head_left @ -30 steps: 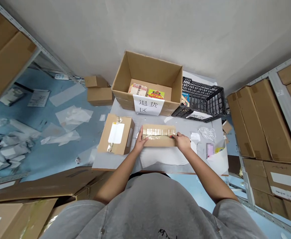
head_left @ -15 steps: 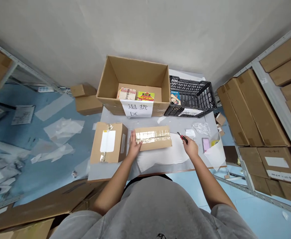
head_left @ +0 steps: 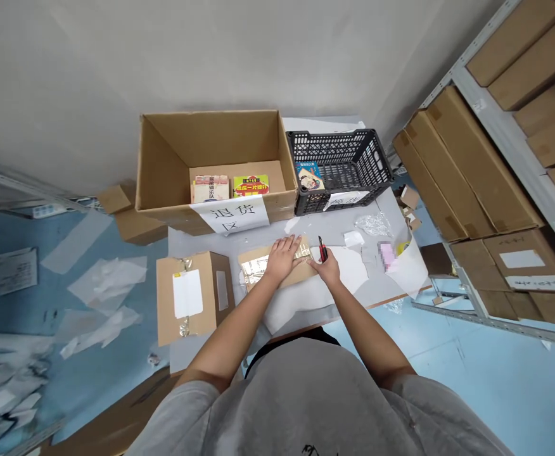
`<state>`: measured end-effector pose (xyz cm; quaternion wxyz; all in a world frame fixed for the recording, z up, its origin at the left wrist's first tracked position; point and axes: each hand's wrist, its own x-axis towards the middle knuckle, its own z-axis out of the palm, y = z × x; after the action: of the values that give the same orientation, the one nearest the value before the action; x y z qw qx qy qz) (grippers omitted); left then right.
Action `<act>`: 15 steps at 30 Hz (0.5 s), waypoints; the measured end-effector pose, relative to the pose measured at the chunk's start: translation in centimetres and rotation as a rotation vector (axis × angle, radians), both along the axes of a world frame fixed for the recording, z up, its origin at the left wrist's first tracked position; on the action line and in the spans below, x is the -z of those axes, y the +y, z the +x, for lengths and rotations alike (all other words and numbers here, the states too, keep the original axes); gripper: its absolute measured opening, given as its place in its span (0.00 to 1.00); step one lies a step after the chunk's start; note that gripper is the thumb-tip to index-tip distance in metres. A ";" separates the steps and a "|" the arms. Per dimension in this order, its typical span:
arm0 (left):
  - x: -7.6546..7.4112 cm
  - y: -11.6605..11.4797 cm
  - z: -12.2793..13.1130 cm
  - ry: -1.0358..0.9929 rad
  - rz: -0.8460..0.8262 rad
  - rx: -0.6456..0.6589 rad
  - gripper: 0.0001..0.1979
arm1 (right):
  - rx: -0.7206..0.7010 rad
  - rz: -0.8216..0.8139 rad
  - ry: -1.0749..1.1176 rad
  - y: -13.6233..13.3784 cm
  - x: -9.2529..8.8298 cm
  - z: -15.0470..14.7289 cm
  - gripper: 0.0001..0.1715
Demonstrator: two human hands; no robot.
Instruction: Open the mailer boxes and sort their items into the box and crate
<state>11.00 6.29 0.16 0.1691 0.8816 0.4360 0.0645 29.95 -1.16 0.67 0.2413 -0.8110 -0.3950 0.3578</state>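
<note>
My left hand (head_left: 282, 258) lies flat on a flat cardboard parcel (head_left: 261, 267) banded with clear tape, its fingers spread and part of the parcel hidden beneath. My right hand (head_left: 325, 269) grips a black and red utility knife (head_left: 323, 249) right beside the parcel's right end. Its blade is too small to make out. The parcel rests on a white sheet (head_left: 346, 266). To the left stands a taped cardboard box (head_left: 192, 294) with a white label.
An open carton (head_left: 211, 149) holding books stands at the back of the grey table (head_left: 201, 244), with a paper sign (head_left: 230, 214) on its front. Beside it are a black plastic crate (head_left: 339, 168) and crumpled clear plastic (head_left: 373, 223). Shelved cartons stand at right; plastic scraps litter the floor at left.
My right hand has come back in against the parcel's right end with the knife. The parcel now sits at a slight tilt under my left hand, and the view has swung.
</note>
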 end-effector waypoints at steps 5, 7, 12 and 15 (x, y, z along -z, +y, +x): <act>0.5 -0.2 0.4 0.106 0.030 0.015 0.36 | -0.021 -0.028 -0.064 -0.5 -1.8 -0.6 0.30; 0.6 -0.4 0.7 0.133 0.038 0.020 0.34 | 0.015 0.013 -0.024 -1.2 -2.4 -1.0 0.24; 0.9 -0.6 0.9 0.143 0.089 0.027 0.34 | 0.126 -0.096 0.422 -3.6 -2.8 -2.2 0.16; 1.1 -0.7 0.8 0.138 0.103 0.031 0.33 | 0.131 -0.146 0.535 -4.1 -2.9 -3.3 0.16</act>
<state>11.78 5.63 -0.97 0.0939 0.8981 0.4289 0.0235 26.70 -5.30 3.57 0.3005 -0.7270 -0.2371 0.5701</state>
